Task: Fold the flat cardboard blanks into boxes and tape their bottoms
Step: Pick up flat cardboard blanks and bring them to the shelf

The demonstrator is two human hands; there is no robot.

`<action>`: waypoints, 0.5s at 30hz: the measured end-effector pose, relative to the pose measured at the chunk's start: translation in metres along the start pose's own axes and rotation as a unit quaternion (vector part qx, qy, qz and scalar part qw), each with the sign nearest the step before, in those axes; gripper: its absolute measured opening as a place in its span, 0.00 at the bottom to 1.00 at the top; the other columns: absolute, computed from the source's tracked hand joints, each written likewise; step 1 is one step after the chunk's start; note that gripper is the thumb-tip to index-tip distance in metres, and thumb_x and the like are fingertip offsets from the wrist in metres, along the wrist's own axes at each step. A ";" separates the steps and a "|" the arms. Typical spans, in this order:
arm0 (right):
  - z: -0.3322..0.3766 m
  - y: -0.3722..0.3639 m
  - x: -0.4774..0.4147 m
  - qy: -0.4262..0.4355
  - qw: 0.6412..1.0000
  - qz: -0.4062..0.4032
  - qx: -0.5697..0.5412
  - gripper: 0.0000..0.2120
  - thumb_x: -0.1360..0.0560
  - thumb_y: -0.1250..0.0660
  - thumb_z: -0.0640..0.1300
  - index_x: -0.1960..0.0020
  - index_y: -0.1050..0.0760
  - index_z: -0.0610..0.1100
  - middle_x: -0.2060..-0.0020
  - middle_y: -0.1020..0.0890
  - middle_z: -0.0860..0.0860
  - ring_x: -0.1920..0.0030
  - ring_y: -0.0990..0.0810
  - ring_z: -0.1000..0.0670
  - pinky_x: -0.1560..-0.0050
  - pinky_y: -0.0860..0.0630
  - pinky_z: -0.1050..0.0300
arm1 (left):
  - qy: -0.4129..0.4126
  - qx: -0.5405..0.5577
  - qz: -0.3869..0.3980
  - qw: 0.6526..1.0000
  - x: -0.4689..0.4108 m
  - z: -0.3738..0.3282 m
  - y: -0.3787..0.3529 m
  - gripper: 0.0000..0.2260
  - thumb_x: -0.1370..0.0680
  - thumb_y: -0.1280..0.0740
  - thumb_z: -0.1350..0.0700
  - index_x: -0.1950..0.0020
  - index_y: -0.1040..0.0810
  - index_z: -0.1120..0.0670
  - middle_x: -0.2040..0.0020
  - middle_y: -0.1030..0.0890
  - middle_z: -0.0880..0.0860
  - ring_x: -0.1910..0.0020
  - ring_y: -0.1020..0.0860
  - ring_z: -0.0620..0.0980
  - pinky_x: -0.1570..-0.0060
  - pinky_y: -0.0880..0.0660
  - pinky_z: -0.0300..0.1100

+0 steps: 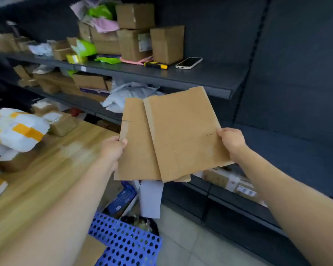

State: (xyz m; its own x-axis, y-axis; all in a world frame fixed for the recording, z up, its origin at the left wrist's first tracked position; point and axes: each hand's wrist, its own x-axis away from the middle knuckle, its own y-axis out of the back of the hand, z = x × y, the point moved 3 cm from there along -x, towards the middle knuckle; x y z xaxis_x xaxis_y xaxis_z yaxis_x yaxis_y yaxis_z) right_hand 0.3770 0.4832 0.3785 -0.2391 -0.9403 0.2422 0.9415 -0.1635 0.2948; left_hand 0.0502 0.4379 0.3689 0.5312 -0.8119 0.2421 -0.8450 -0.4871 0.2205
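Task is at the very start, as far as can be judged. The two cardboard blanks [183,131] are held flat in mid-air at frame centre, overlapping, w/ the right one lying over the left one's inner edge. No panel is squared up, no flap is folded & no tape is on either. A sliver of brown peeks out under their lower edge at approx 6 o'clock of the pair; can't tell if it's a third blank. The left hand [113,148] pinches the pair's left edge at 9 o'clock, thumb on top & fingers hidden behind. The right hand [232,143] grips the right edge at 3 o'clock, fingers curled over the board. All the work is left to do: open each blank into a tube, fold the bottom flaps, tape the seam. No tape roll can be picked out for certain. The likely work surface is the wooden table [52,169] at 8 o'clock, light grain & blurred. It carries white-and-yellow parcels [17,131] at its 9 o'clock side & a small brown box further back. The room looks like a stock or packing area. Dark shelving [210,75] runs from 10 round to 4 o'clock. On the upper shelf at 12 o'clock stand made-up boxes [167,44] w/ pink & green mailers, and just right of them lie a yellow-black tool [155,65] & a phone [188,62]. At 6 o'clock, low, there's a blue perforated basket [123,246] on the pale tiled floor [190,237].
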 end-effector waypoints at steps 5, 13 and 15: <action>-0.031 0.094 0.023 0.005 0.998 -0.056 0.019 0.11 0.20 0.39 0.44 0.50 0.20 0.42 0.52 0.18 0.46 0.57 0.22 0.50 0.55 0.29 0.57 | -0.019 -0.040 0.157 0.987 0.018 -0.011 -0.110 0.05 0.19 0.39 0.59 0.47 0.24 0.56 0.52 0.21 0.56 0.53 0.23 0.55 0.50 0.27 0.49; -0.084 0.241 0.047 -0.049 0.983 -0.175 0.018 0.09 0.20 0.39 0.45 0.53 0.22 0.45 0.56 0.20 0.50 0.54 0.22 0.48 0.50 0.28 0.55 | -0.036 -0.091 0.285 0.953 0.086 -0.018 -0.260 0.06 0.19 0.39 0.61 0.47 0.23 0.56 0.56 0.21 0.53 0.53 0.23 0.55 0.49 0.26 0.49; -0.099 0.278 0.054 -0.062 0.977 -0.206 0.004 0.08 0.20 0.40 0.45 0.54 0.23 0.46 0.58 0.20 0.51 0.58 0.22 0.51 0.52 0.29 0.55 | -0.037 -0.093 0.303 0.948 0.104 -0.016 -0.296 0.06 0.19 0.38 0.61 0.46 0.23 0.57 0.55 0.21 0.53 0.53 0.23 0.54 0.51 0.27 0.48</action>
State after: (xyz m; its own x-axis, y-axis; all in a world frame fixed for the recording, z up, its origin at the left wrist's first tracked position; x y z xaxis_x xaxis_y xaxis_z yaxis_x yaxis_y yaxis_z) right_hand 0.6492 0.3573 0.3822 -0.6252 -0.7517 0.2100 0.7568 -0.5181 0.3986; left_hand 0.3568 0.5032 0.3434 -0.0590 -0.9482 0.3121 -0.9645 0.1348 0.2273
